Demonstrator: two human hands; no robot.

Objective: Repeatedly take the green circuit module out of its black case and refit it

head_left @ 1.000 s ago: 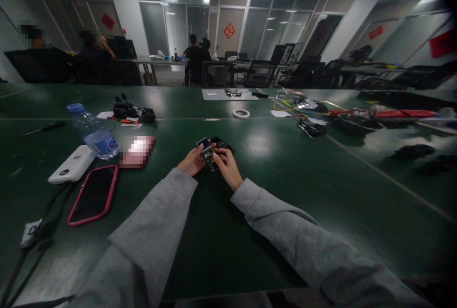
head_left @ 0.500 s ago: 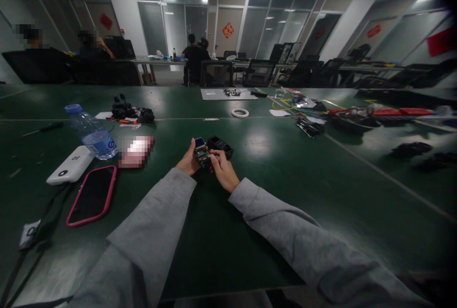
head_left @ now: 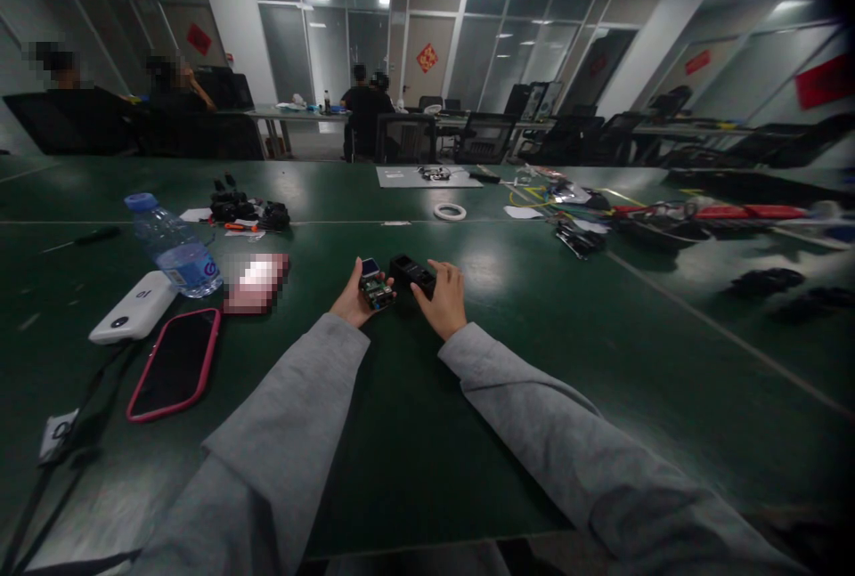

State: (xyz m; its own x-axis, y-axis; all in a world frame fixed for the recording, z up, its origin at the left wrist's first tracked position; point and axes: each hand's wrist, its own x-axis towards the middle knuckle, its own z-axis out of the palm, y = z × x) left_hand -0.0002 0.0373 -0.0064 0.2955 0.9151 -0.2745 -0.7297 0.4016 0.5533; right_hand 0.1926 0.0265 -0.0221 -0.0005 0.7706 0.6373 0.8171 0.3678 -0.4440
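My left hand [head_left: 355, 296] holds a green circuit board [head_left: 378, 291] with a small screen [head_left: 370, 268] at its upper end. Just right of the board is a black box-like case [head_left: 409, 271] with openings in its top. My right hand [head_left: 446, 298] is at the right end of this case, with the thumb and fingers around that end. The case looks to be resting on the green table [head_left: 521, 344].
On the left are a water bottle [head_left: 180, 260], a white power bank [head_left: 134, 309], a red-edged phone [head_left: 175, 364] and a pink object [head_left: 257, 284]. A tape ring [head_left: 450, 212] lies ahead. Cables and black parts [head_left: 580, 239] lie on the right. People sit further back.
My right hand has left the circuit board and moved right to the black case, taking its right end. The board in my left hand is now more fully visible.
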